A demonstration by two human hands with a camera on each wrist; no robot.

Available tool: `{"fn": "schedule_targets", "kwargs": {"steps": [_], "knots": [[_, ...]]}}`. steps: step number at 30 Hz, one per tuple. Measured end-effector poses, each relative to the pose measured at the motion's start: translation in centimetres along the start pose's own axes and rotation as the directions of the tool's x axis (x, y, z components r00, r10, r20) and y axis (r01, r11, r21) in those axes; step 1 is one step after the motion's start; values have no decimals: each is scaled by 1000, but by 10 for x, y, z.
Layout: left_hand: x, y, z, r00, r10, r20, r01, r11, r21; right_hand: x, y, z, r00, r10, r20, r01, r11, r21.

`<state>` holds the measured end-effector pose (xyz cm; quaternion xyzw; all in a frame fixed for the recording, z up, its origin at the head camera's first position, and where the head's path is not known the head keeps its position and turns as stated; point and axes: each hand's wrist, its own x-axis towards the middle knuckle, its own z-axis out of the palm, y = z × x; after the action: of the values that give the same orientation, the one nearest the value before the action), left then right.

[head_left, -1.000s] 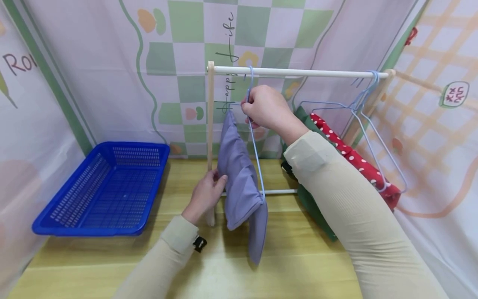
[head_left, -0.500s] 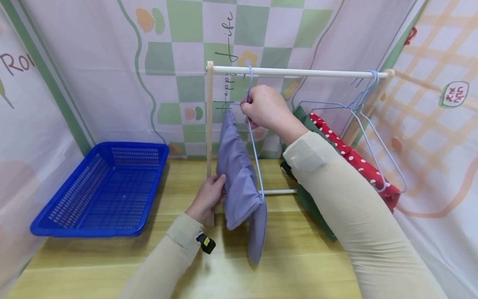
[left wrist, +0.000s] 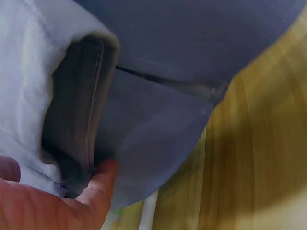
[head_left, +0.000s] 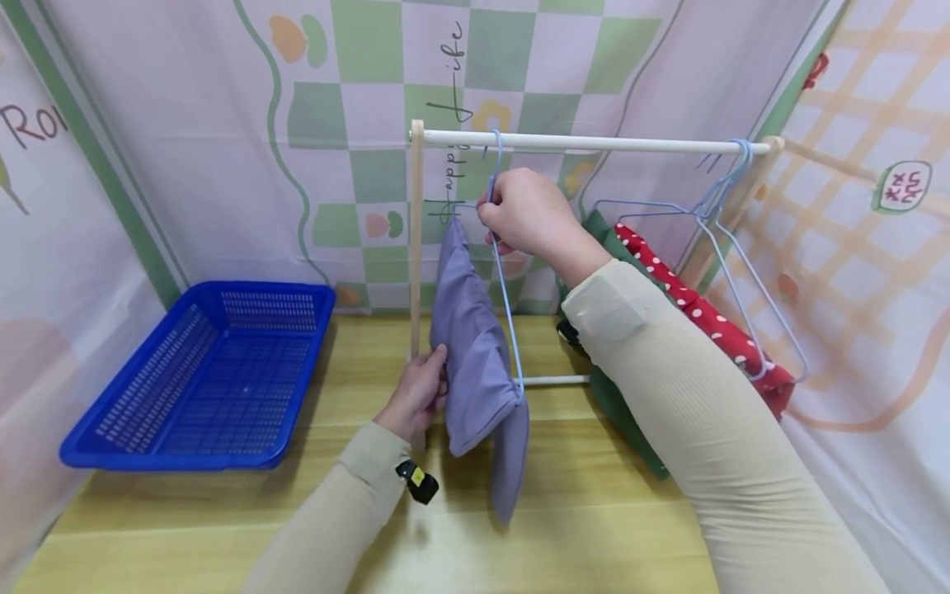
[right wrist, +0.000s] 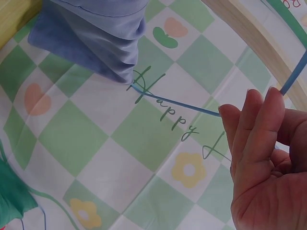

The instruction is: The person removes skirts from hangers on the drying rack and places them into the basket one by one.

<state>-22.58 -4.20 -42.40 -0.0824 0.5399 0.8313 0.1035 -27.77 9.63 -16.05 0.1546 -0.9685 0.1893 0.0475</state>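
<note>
A lavender garment (head_left: 478,355) hangs folded over a blue wire clothes hanger (head_left: 508,305), whose hook is over the rack's white rail (head_left: 594,143). My right hand (head_left: 527,210) grips the hanger near its neck, just below the rail; the right wrist view shows fingers and thumb around the blue wire. My left hand (head_left: 417,392) is at the garment's left side, beside the wooden post. In the left wrist view my thumb and a finger (left wrist: 98,187) pinch the cloth's edge below an open fold (left wrist: 72,96). The other left fingers are hidden.
Two more blue hangers (head_left: 708,210) hang at the rail's right end, with a red polka-dot garment (head_left: 698,309) and a green garment (head_left: 623,412). A blue plastic basket (head_left: 315,330) stands on the left of the wooden table (head_left: 594,536). The rack's left post (head_left: 416,247) is close to my left hand.
My left hand has shifted slightly at the garment's edge, its wrist turning and moving a little to the right. My right hand and the hanger have stayed in place.
</note>
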Motion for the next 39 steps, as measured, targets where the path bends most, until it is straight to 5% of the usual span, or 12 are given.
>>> {"fn": "schedule_targets", "kwargs": {"steps": [10, 20, 26, 39], "knots": [[4, -2, 5, 993, -85, -76, 70, 982, -175, -1, -1, 0, 1000, 8, 12, -8, 1000, 0], [11, -3, 12, 982, -100, -163, 47, 951, -305, -1, -1, 0, 1000, 16, 9, -16, 1000, 3], [15, -2, 15, 988, -79, -133, 26, 931, -363, -1, -1, 0, 1000, 13, 7, -13, 1000, 6], [13, -1, 13, 984, -126, -127, 92, 965, -245, -2, -1, -1, 1000, 23, 9, -23, 1000, 5]]}}
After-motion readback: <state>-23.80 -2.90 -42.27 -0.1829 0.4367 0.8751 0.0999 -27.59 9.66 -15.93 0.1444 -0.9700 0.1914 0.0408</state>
